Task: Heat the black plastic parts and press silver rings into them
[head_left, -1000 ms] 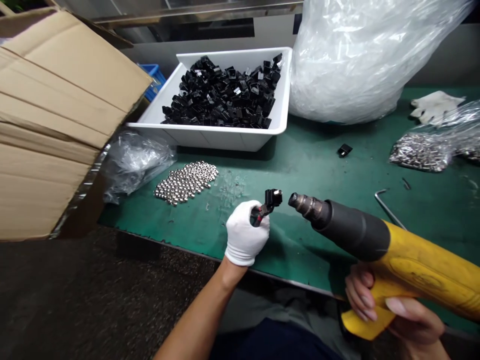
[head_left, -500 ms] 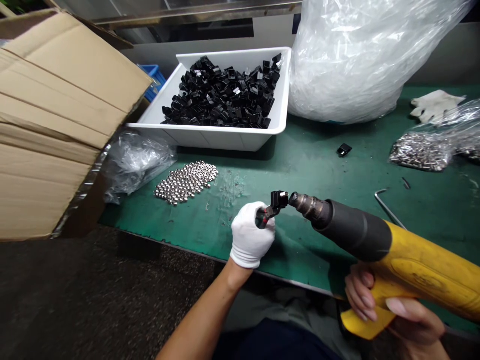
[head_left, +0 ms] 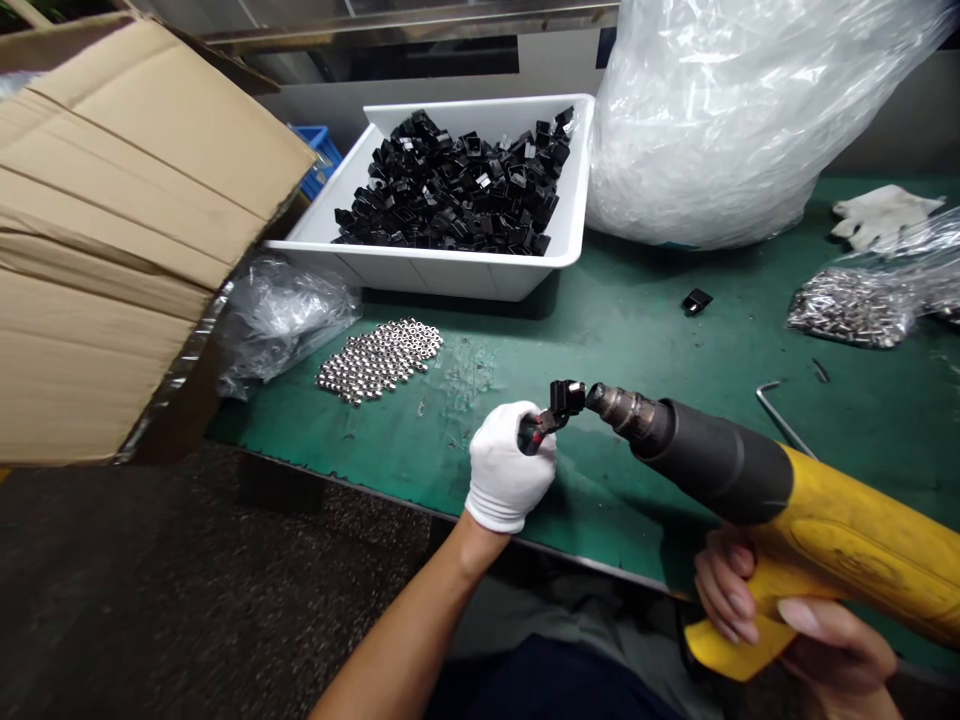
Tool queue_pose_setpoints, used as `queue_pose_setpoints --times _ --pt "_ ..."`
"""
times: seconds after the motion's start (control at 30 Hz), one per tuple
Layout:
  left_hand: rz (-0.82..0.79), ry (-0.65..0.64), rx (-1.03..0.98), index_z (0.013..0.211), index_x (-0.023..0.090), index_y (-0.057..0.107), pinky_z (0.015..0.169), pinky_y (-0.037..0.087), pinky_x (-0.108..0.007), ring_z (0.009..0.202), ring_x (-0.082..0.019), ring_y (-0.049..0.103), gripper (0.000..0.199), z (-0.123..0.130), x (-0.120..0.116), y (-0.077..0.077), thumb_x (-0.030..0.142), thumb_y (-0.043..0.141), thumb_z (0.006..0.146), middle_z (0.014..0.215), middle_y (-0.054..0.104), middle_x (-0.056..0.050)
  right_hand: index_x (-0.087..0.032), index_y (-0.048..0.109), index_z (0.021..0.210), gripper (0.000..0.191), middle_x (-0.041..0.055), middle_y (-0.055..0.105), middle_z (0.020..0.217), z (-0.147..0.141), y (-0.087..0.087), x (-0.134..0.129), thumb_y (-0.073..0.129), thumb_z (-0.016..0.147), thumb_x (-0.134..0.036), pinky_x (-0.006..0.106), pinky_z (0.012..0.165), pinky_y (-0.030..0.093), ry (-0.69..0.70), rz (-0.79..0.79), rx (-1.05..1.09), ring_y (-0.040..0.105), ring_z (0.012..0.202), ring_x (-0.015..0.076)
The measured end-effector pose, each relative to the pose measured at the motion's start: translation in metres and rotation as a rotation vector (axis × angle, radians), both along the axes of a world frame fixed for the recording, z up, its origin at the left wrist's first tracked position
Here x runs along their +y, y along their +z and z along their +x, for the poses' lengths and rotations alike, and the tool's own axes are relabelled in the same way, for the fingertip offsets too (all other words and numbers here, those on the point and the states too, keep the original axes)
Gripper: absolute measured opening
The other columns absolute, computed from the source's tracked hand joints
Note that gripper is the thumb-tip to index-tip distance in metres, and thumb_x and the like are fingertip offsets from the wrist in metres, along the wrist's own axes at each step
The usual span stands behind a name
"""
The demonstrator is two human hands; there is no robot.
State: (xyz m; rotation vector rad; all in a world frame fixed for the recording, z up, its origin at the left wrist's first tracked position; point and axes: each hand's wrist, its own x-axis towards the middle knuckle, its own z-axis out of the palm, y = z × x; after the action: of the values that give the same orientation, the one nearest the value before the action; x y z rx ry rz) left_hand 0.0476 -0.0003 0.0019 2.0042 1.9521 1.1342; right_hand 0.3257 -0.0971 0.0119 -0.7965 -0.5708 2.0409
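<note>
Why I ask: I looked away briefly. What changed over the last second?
The white-gloved left hand moved right, carrying the black plastic part it grips up to the nozzle of the heat gun, now almost touching it. Nothing was let go. The bare right hand kept its hold on the gun's yellow handle. The white tub of black parts and the metal nuts stayed put.

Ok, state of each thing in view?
Left hand: gloved, gripping the black plastic part
Black plastic part: held up, end toward the nozzle
Right hand: bare, around the heat gun's handle
Yellow heat gun: held, nozzle aimed at the part
White tub: heaped with black parts
Clear plastic sack: full, bulging
</note>
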Motion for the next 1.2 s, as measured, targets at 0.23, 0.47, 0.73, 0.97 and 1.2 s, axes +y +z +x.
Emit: queue_pose_setpoints --times 0.23,0.47,0.73,0.97,1.2 --pt "0.005 0.001 -0.010 0.089 0.020 0.063 0.073 0.049 -0.027 0.073 -0.016 0.062 0.015 0.001 0.000 0.000 0.015 0.060 0.075 0.081 0.065 -0.003 -0.028 0.056 0.090 0.033 0.0032 0.045 0.068 -0.003 0.006 -0.001 0.060 0.069 -0.053 0.037 0.051 0.034 -0.031 -0.045 -0.077 0.040 0.052 0.0184" --pt "0.008 -0.002 -0.010 0.087 0.019 0.063 0.073 0.049 -0.027 0.073 -0.017 0.062 0.014 0.001 0.000 0.001 0.014 0.059 0.074 0.080 0.065 -0.003 -0.026 0.057 0.099 0.030 0.0034 0.049 0.075 0.005 -0.008 -0.001 0.059 0.075 -0.044 0.036 0.055 0.039 0.047 0.057 0.031 0.046 0.058 0.0184" --pt "0.011 -0.004 -0.017 0.088 0.019 0.063 0.073 0.049 -0.028 0.073 -0.017 0.062 0.015 0.001 0.000 0.000 0.015 0.059 0.075 0.081 0.065 -0.003 -0.024 0.057 0.097 0.028 0.0032 0.050 0.074 0.005 -0.006 -0.002 0.061 0.075 -0.041 0.035 0.054 0.040 0.024 0.041 0.025 0.047 0.057 0.0171" --pt "0.014 0.002 -0.004 0.087 0.019 0.063 0.072 0.049 -0.027 0.072 -0.016 0.063 0.015 0.001 0.000 0.001 0.014 0.058 0.074 0.080 0.066 -0.003 -0.024 0.059 0.090 0.029 0.0023 0.050 0.069 -0.004 0.003 -0.003 0.064 0.069 -0.043 0.033 0.051 0.037 -0.068 -0.055 -0.037 0.046 0.053 0.0161" --pt "0.000 0.009 -0.018 0.088 0.019 0.063 0.072 0.048 -0.026 0.071 -0.016 0.062 0.014 0.000 0.000 0.000 0.014 0.059 0.075 0.079 0.065 -0.002 -0.025 0.058 0.095 0.027 0.0024 0.051 0.073 0.001 -0.003 0.000 0.062 0.074 -0.041 0.033 0.054 0.040 0.001 0.023 0.022 0.048 0.057 0.0164"
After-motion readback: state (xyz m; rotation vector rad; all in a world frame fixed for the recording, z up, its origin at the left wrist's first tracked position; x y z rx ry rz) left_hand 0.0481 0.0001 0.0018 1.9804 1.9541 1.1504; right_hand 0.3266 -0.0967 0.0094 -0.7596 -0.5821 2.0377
